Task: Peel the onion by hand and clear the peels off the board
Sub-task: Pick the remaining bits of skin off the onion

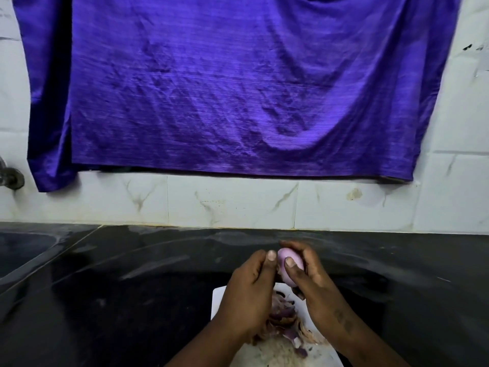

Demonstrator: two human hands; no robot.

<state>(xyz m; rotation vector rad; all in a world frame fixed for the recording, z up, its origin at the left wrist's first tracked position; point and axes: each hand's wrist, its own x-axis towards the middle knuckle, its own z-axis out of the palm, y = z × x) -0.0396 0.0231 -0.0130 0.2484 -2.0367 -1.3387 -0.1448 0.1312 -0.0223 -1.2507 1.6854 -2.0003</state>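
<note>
Peels (283, 321) heaped on near white board (219, 295): scraps drop in one place. My right hand (309, 274) curls round onion (287, 263), raised over board's far edge above dark desk (132, 287). Left hand (248, 284) fingers curled, thumb against onion's left side; pinching skin or not, can't tell.

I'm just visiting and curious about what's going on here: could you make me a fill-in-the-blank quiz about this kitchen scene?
The right hand grips a smooth, pale purple ____.
Loose peels lie on the white ____ under the hands.
Beneath it all is a shiny ____ counter.
Missing words: onion; board; black.
</note>
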